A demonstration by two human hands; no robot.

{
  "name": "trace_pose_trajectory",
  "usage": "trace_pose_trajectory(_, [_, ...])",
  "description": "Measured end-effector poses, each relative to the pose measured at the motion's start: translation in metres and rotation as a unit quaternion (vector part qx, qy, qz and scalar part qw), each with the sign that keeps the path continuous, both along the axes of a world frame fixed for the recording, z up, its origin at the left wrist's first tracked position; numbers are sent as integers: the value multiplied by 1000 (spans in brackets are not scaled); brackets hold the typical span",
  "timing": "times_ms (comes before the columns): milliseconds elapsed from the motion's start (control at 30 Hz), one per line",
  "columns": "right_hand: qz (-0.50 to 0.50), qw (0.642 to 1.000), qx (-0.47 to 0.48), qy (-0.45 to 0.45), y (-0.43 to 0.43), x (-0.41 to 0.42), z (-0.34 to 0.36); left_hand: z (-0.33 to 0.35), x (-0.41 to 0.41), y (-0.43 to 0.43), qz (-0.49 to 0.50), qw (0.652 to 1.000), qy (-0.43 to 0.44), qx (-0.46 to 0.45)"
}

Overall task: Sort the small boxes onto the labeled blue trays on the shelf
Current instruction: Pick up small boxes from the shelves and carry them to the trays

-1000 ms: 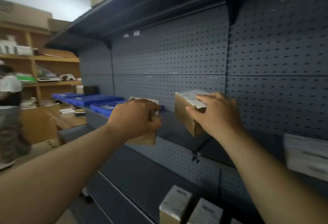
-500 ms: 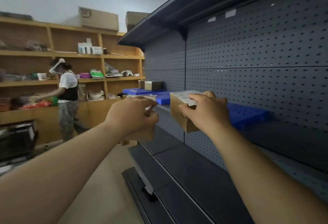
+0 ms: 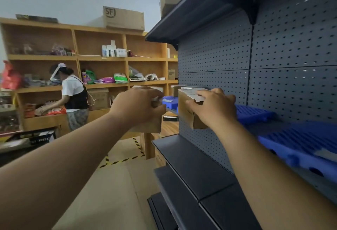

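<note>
Right hand [image 3: 213,108] grips a labelled box [image 3: 185,115] by its top, with a blue tray [image 3: 255,114] just to its right. Left hand [image 3: 138,105] clutches a second box [image 3: 151,127] alongside. Both seem light, stiff cardboard, best held across opposite faces.

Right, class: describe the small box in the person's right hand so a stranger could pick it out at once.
Find the dark grey pegboard shelving on the right and its shelf carrying blue trays. Beside those trays the right hand grips a small brown cardboard box. Unlike the other box, mostly covered by the left hand, it is nearer the shelving and its white top label shows plainly.
</note>
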State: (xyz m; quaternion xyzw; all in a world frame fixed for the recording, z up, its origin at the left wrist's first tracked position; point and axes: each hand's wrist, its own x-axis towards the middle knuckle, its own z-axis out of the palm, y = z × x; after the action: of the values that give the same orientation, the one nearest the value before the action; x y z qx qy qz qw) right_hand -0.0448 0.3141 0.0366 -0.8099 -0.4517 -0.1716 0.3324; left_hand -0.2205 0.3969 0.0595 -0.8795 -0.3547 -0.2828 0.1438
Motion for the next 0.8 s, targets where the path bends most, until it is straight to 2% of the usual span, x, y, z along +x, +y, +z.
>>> trace_pose_trajectory(367, [-48,999,-5,1,174,52,14,9,61,197,-39,999,-19,-11])
trace_pose_trajectory(633, [-168,986,16,2,283,72,9,8,95,346,-138,990,-31,10])
trace_pose_trajectory(800, [-252,967,21,15,347,76,17,20,120,431,-224,974,-6,21])
